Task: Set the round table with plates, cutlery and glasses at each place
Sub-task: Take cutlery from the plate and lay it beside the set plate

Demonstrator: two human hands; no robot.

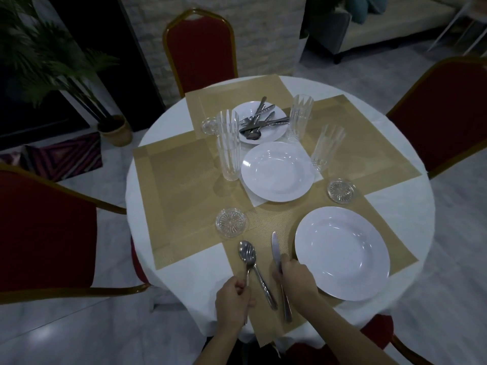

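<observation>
On the round white-clothed table [400,212], a white plate [342,254] sits on the nearest gold placemat [266,222]. My right hand [295,277] grips a knife [276,248] left of that plate, blade pointing away from me. My left hand [233,299] is closed on a thin handle below a spoon [247,252]. A second, thicker handle [266,288] lies slanted between my hands; which handle belongs to the spoon bowl I cannot tell. A middle plate [278,171] rests on a white napkin. The far plate [274,127] holds several pieces of cutlery [259,119].
Three tall clear glasses [228,146] [299,117] [326,148] stand around the plates. Glass coasters [230,223] [341,191] [209,126] lie on the mats. Red chairs stand at the far side [200,48], right [448,114], left [39,233] and under me [376,330]. A potted plant [116,130] is far left.
</observation>
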